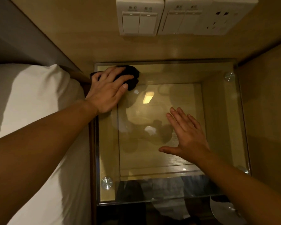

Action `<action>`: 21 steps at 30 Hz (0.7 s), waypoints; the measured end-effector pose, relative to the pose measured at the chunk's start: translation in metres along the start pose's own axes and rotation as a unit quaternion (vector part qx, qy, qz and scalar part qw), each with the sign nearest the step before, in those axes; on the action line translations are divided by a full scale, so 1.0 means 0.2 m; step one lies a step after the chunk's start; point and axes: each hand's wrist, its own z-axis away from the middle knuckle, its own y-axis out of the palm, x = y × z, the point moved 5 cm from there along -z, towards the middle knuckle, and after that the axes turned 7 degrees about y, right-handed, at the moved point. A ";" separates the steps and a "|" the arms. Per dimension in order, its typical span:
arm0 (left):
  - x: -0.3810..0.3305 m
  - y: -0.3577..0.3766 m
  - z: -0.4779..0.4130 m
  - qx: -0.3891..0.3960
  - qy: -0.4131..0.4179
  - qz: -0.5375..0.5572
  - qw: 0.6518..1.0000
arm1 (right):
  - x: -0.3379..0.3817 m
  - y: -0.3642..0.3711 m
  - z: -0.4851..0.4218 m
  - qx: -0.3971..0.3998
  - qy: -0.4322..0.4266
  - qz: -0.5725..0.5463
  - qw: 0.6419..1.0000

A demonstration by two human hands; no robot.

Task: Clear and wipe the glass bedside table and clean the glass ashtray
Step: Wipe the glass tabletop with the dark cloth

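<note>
My left hand (108, 90) is pressing a dark crumpled cloth (131, 78) at the square glass bench's (221, 127) ten o'clock corner — my right hand (187, 137) is resting spread flat at four o'clock.

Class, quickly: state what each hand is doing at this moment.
Left hand: fingers spread, pressing a dark cloth on the glass table.
Right hand: open and flat, holding nothing.

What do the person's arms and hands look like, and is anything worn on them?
Both arms are bare up to the edge of the picture: no sleeves show. The left hand and the right hand have no gloves. No ring, watch or bracelet is visible on the fingers or wrists. The nails look short and plain. The light is dim, so very small details cannot be told.
</note>
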 end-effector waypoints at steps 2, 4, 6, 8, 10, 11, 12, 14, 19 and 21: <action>-0.02 0.01 0.03 -0.012 -0.007 0.006 1.000 | 0.00 0.00 0.00 0.006 0.002 0.001 1.000; -0.04 0.03 0.05 -0.020 -0.016 0.008 1.000 | 0.00 0.01 -0.01 0.007 0.003 0.004 1.000; -0.06 0.05 0.09 -0.024 -0.018 0.009 1.000 | 0.00 0.01 -0.01 0.002 0.001 0.010 1.000; -0.08 0.07 0.14 -0.027 -0.019 0.014 0.999 | 0.00 0.01 0.00 -0.002 -0.002 0.011 1.000; -0.10 0.09 0.19 -0.030 -0.024 0.018 0.999 | 0.00 0.01 0.00 -0.008 -0.007 0.011 1.000; -0.12 0.10 0.22 -0.031 -0.025 0.018 0.999 | 0.00 0.01 0.00 -0.013 -0.009 0.012 1.000; -0.13 0.12 0.25 -0.033 -0.026 0.019 0.999 | 0.00 0.01 0.01 -0.017 -0.010 0.013 1.000; -0.17 0.15 0.31 -0.038 -0.024 0.016 0.999 | 0.00 0.01 0.01 -0.024 -0.009 0.017 1.000; -0.27 0.21 0.48 -0.040 -0.032 0.021 0.998 | 0.00 0.01 0.01 -0.038 -0.012 0.019 0.999; -0.32 0.24 0.55 -0.040 -0.039 0.025 0.998 | 0.00 0.01 0.02 -0.042 -0.013 0.018 0.999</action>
